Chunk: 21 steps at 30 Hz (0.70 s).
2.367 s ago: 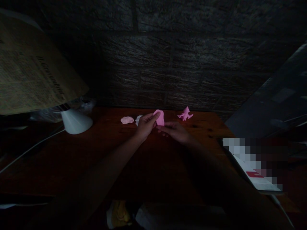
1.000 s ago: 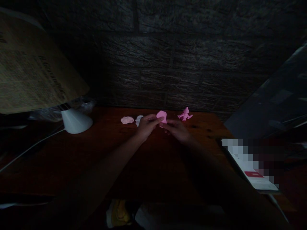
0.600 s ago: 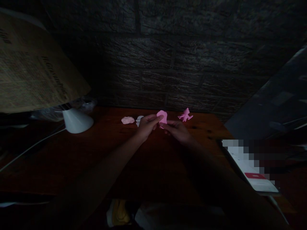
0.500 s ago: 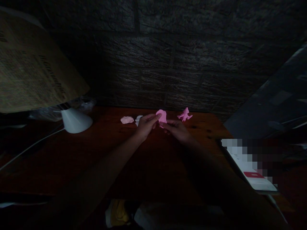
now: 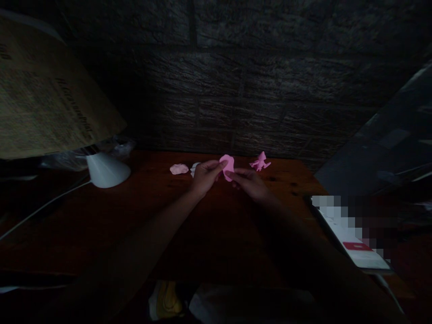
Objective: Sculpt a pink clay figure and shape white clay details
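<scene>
A thin, flattened piece of pink modelling clay (image 5: 229, 163) is held up between my two hands above the table. My left hand (image 5: 205, 177) pinches its left side, thumb on the near face. From the lower right, my right hand (image 5: 249, 182) grips its bottom edge between thumb and fingers. Behind my right hand a small pink clay figure (image 5: 260, 161) stands near the wall, with a pointed top and parts sticking out at its sides. A pale pink clay lump (image 5: 178, 169) lies left of my left hand. Beside it is a white piece (image 5: 193, 168), partly hidden by that hand.
On the left stands a lamp with a white cone base (image 5: 108, 171) and a newsprint shade (image 5: 50, 99). A lit tablet-like screen (image 5: 366, 257) rests at the right edge of the wooden table (image 5: 216, 238). A dark brick wall (image 5: 216, 90) rises behind.
The pink clay has shifted slightly right and turned a little between my hands. My right thumb has moved up onto its lower face. The figure and the lumps stay where they were.
</scene>
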Each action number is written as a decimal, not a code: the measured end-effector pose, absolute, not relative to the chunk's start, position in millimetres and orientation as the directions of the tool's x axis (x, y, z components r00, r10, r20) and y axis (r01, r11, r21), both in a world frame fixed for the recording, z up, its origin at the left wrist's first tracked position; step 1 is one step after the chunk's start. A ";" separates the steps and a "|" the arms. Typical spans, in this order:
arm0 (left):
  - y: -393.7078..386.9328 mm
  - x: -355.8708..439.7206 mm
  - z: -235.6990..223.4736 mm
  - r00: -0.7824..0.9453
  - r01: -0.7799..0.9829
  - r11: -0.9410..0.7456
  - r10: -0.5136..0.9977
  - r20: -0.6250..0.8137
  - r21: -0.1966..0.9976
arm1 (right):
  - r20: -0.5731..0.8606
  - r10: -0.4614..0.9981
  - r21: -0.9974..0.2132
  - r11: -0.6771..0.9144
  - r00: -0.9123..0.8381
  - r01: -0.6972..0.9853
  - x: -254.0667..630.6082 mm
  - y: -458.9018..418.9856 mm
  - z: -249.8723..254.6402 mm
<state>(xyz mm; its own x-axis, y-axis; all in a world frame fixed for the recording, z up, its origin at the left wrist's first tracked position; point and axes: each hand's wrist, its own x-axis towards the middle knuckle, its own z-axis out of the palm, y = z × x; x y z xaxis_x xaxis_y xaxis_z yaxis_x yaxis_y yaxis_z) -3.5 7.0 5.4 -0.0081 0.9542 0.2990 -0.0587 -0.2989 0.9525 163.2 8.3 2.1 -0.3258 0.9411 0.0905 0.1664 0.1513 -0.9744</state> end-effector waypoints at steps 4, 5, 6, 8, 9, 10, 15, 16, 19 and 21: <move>7.2 -3.0 5.2 0.017 -0.090 -0.265 0.963 0.268 0.960 | 0.070 0.956 -0.984 0.114 -0.286 0.140 162.6 9.3 2.3; 7.0 -3.2 5.3 0.030 -0.086 -0.256 0.965 0.259 0.963 | 0.066 0.959 -0.985 0.106 -0.276 0.133 162.3 9.3 2.6; 6.8 -3.5 5.5 0.041 -0.079 -0.253 0.966 0.257 0.964 | 0.065 0.960 -0.986 0.103 -0.271 0.129 162.0 9.2 2.9; 6.8 -4.3 5.6 0.050 -0.063 -0.268 0.961 0.271 0.961 | 0.072 0.958 -0.985 0.111 -0.277 0.130 161.5 9.0 3.3; 7.1 -4.7 5.5 0.047 -0.059 -0.280 0.958 0.283 0.958 | 0.076 0.955 -0.984 0.118 -0.286 0.133 161.4 9.0 3.2; 7.6 -5.0 5.1 0.043 -0.059 -0.289 0.956 0.292 0.956 | 0.079 0.951 -0.983 0.125 -0.298 0.137 161.4 9.0 3.0; 10.9 -5.2 2.6 0.005 -0.103 -0.278 0.960 0.280 0.955 | 0.094 0.937 -0.973 0.158 -0.337 0.168 163.2 9.9 2.3; 11.0 -5.1 2.5 -0.001 -0.112 -0.275 0.961 0.277 0.955 | 0.100 0.933 -0.970 0.169 -0.345 0.177 163.7 10.1 2.5; 10.7 -5.3 2.8 0.005 -0.130 -0.265 0.964 0.267 0.956 | 0.112 0.923 -0.966 0.188 -0.367 0.178 164.8 10.9 2.6; 10.9 -5.6 2.6 0.036 -0.151 -0.254 0.964 0.262 0.955 | 0.109 0.922 -0.973 0.176 -0.371 0.150 164.6 11.4 2.0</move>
